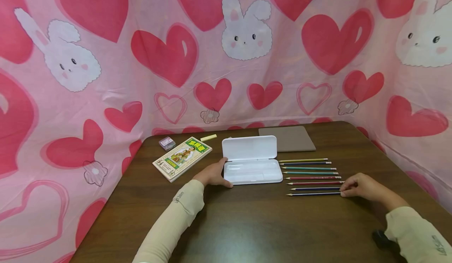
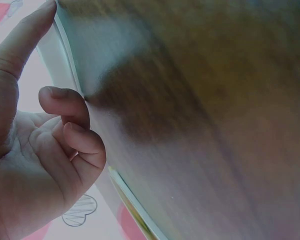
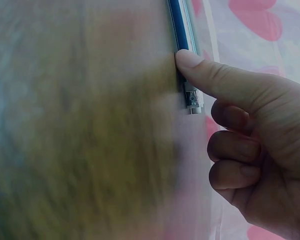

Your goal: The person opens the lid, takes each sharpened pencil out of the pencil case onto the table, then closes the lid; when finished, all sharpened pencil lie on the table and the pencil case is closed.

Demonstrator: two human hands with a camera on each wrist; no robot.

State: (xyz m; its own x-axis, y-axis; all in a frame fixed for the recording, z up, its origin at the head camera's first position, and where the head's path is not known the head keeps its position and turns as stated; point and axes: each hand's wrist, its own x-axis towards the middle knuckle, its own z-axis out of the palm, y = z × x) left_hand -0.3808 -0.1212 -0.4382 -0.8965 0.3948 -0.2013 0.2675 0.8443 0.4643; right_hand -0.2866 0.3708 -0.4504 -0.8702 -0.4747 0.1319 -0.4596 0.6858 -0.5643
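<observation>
A white pencil case [image 1: 252, 173] lies with its lid raised near the table's middle, and nothing lies in its tray. My left hand [image 1: 212, 173] holds the case's left side, thumb at the front corner and a finger near the hinge; its thumb [image 2: 30, 37] reaches the case edge in the left wrist view. To the right of the case lie several pencils in a row, tips pointing left. My right hand [image 1: 363, 188] pinches the eraser end of the nearest dark blue pencil [image 1: 312, 194]. In the right wrist view, the thumb [image 3: 215, 75] presses against this pencil's side.
Left of the case are a booklet [image 1: 181, 158], a small purple-labelled box [image 1: 167, 143] and a pale yellow strip [image 1: 208, 137]. Behind the case lies a grey flat pad [image 1: 294, 139]. A patterned cloth [image 1: 247, 75] hangs around the brown table [image 1: 243, 224].
</observation>
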